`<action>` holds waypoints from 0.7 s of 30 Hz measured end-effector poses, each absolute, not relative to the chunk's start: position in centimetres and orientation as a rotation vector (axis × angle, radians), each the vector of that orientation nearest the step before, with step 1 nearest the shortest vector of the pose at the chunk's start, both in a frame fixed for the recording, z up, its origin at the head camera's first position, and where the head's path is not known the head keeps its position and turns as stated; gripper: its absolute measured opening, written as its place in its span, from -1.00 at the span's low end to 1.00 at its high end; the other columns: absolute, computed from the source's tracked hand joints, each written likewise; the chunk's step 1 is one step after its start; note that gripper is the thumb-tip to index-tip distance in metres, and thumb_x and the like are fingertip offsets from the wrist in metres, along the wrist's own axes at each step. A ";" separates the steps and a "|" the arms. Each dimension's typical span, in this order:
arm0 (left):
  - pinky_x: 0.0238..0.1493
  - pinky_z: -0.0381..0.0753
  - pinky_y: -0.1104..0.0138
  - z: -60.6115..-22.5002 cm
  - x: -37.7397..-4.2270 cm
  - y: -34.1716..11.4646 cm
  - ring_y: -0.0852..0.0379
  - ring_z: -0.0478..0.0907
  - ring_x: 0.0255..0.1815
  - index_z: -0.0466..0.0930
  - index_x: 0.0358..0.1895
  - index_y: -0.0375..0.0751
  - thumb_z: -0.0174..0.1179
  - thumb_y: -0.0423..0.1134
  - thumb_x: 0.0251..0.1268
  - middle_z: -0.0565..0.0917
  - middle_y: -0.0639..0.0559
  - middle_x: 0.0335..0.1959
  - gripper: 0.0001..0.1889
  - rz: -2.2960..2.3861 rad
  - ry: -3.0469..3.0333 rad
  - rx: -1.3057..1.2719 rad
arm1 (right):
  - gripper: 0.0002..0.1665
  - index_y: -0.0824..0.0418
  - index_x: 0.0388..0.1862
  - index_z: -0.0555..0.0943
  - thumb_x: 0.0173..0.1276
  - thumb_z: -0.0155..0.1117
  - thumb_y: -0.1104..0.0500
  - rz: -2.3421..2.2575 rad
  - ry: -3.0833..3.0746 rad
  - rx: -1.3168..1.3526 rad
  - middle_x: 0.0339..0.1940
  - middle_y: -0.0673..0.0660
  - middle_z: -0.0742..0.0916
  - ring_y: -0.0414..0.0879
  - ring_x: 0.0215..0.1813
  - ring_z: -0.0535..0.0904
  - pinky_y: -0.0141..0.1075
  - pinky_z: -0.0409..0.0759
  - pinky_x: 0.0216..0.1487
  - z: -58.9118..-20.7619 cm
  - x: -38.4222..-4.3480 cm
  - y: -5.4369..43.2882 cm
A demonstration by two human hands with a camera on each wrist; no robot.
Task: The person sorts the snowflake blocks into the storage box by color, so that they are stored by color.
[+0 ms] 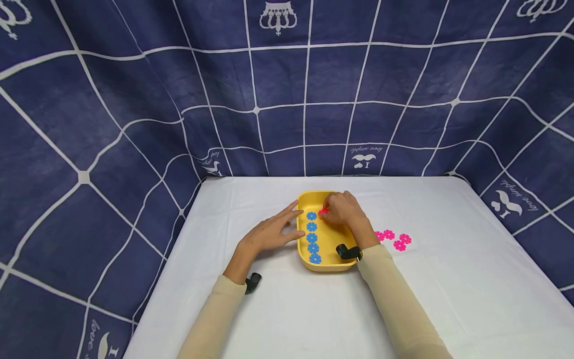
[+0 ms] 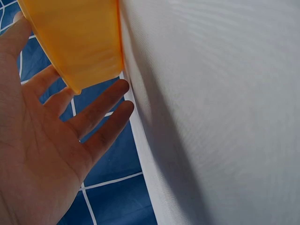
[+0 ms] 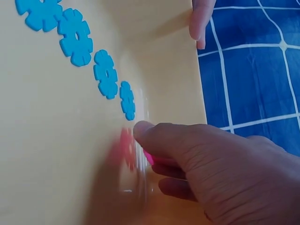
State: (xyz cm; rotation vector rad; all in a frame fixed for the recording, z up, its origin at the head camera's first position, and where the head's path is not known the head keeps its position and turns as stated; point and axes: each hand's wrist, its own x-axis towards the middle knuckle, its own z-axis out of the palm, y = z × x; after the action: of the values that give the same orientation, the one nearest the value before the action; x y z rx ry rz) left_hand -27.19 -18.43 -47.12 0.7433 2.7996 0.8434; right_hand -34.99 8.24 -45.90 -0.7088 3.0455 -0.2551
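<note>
A yellow plastic tray [image 1: 329, 244] stands on the white-covered table. Along its left side runs a column of several blue snowflake discs [image 1: 312, 238], flat, round and notched at the edge. My right hand [image 1: 344, 209] reaches into the far part of the tray and pinches a pink snowflake disc [image 1: 323, 212] close over the floor, to the right of the farthest blue disc. In the right wrist view, thumb and fingers mostly cover this pink disc [image 3: 148, 157]. My left hand [image 1: 269, 232] has its fingers spread, with fingertips at the tray's left rim.
Several pink snowflake discs [image 1: 400, 245] lie on the table to the right of the tray, partly overlapping. The white tablecloth [image 1: 278, 314] extends around the tray. A dark blue curtain [image 1: 287, 124] with white lines hangs behind the table and at both sides.
</note>
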 end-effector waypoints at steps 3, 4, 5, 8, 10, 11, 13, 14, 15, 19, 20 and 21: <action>0.39 0.57 -0.10 -47.1 -27.2 -18.4 0.12 0.61 0.37 0.30 0.69 0.24 0.15 0.48 0.45 0.00 0.36 0.79 -0.16 0.850 2.796 0.744 | -0.56 0.20 -0.09 0.83 0.33 0.60 -0.13 -0.215 3.059 -0.739 -0.39 0.01 0.75 -0.02 -0.25 0.58 -0.04 0.49 0.12 -46.1 -35.0 8.3; 0.39 0.57 -0.10 -47.1 -27.2 -18.4 0.11 0.61 0.37 0.29 0.69 0.25 0.15 0.48 0.45 0.00 0.36 0.79 -0.15 0.852 2.794 0.742 | -0.56 0.21 -0.10 0.83 0.33 0.60 -0.13 -0.208 3.062 -0.744 -0.41 0.00 0.74 -0.02 -0.26 0.58 -0.04 0.49 0.13 -46.1 -35.0 8.3; 0.40 0.56 -0.10 -47.1 -27.2 -18.4 0.11 0.61 0.38 0.29 0.69 0.24 0.16 0.48 0.45 0.00 0.36 0.79 -0.15 0.853 2.792 0.742 | -0.56 0.21 -0.10 0.83 0.33 0.60 -0.13 -0.199 3.064 -0.747 -0.43 0.00 0.73 -0.03 -0.26 0.58 -0.02 0.49 0.16 -46.2 -35.0 8.3; 0.41 0.56 -0.10 -47.1 -27.2 -18.4 0.09 0.61 0.39 0.29 0.69 0.25 0.17 0.47 0.46 0.00 0.36 0.79 -0.16 0.854 2.788 0.737 | -0.56 0.20 -0.10 0.84 0.33 0.60 -0.14 -0.173 3.069 -0.748 -0.40 0.00 0.75 -0.03 -0.24 0.59 -0.01 0.48 0.20 -46.4 -35.1 8.2; 0.41 0.55 -0.10 -47.1 -27.2 -18.4 0.09 0.60 0.39 0.29 0.69 0.24 0.18 0.45 0.46 -0.01 0.36 0.79 -0.17 0.856 2.787 0.735 | -0.57 0.20 -0.10 0.85 0.32 0.61 -0.14 -0.162 3.070 -0.746 -0.37 0.02 0.76 -0.03 -0.24 0.60 -0.03 0.48 0.18 -46.5 -35.1 8.2; 0.41 0.55 -0.10 -47.1 -27.2 -18.4 0.09 0.60 0.39 0.29 0.69 0.24 0.19 0.43 0.47 0.00 0.36 0.79 -0.17 0.856 2.787 0.734 | -0.57 0.19 -0.11 0.85 0.32 0.60 -0.14 -0.151 3.070 -0.745 -0.37 0.02 0.77 -0.03 -0.23 0.60 -0.03 0.48 0.17 -46.5 -35.1 8.2; 0.42 0.55 -0.10 -47.1 -27.3 -18.4 0.10 0.60 0.38 0.29 0.69 0.24 0.20 0.41 0.48 -0.01 0.37 0.79 -0.18 0.859 2.789 0.734 | -0.57 0.18 -0.11 0.85 0.32 0.60 -0.15 -0.134 3.068 -0.746 -0.36 0.02 0.77 -0.04 -0.24 0.60 -0.04 0.47 0.14 -46.5 -35.1 8.1; 0.42 0.55 -0.10 -47.2 -27.3 -18.4 0.10 0.60 0.38 0.29 0.69 0.23 0.21 0.41 0.48 -0.01 0.38 0.79 -0.18 0.860 2.790 0.734 | -0.57 0.18 -0.12 0.85 0.32 0.60 -0.15 -0.130 3.069 -0.744 -0.36 0.02 0.77 -0.04 -0.24 0.60 -0.05 0.47 0.14 -46.5 -35.1 8.1; 0.42 0.55 -0.10 -47.2 -27.3 -18.4 0.11 0.60 0.38 0.29 0.69 0.23 0.20 0.41 0.48 -0.01 0.39 0.79 -0.18 0.859 2.791 0.735 | -0.57 0.17 -0.12 0.85 0.32 0.60 -0.15 -0.126 3.071 -0.742 -0.35 0.02 0.76 -0.04 -0.23 0.60 -0.03 0.48 0.17 -46.5 -35.1 8.1; 0.42 0.55 -0.10 -47.1 -27.2 -18.4 0.12 0.61 0.39 0.28 0.69 0.27 0.18 0.43 0.48 -0.04 0.42 0.79 -0.18 0.860 2.788 0.731 | -0.58 0.16 -0.14 0.84 0.32 0.61 -0.16 -0.135 3.072 -0.737 -0.34 0.02 0.76 -0.03 -0.22 0.60 0.00 0.48 0.22 -46.5 -35.1 8.2; 0.42 0.55 -0.10 -47.1 -27.2 -18.3 0.11 0.61 0.39 0.28 0.69 0.27 0.18 0.43 0.48 -0.04 0.42 0.79 -0.19 0.861 2.786 0.729 | -0.58 0.16 -0.14 0.84 0.32 0.61 -0.16 -0.141 3.072 -0.731 -0.35 0.02 0.76 -0.03 -0.23 0.60 -0.01 0.48 0.21 -46.6 -35.0 8.2; 0.41 0.55 -0.12 -47.1 -27.2 -18.3 0.10 0.61 0.39 0.28 0.69 0.26 0.18 0.41 0.49 -0.04 0.41 0.79 -0.19 0.865 2.782 0.729 | -0.57 0.17 -0.13 0.84 0.31 0.61 -0.16 -0.149 3.069 -0.729 -0.35 0.01 0.76 -0.03 -0.23 0.59 -0.02 0.47 0.19 -46.6 -35.0 8.2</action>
State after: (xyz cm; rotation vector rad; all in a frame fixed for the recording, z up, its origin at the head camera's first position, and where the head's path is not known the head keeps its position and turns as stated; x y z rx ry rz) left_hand -27.18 -18.27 -47.09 0.7285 2.7824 0.8652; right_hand -35.00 8.25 -46.58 -0.7286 3.0694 -0.1486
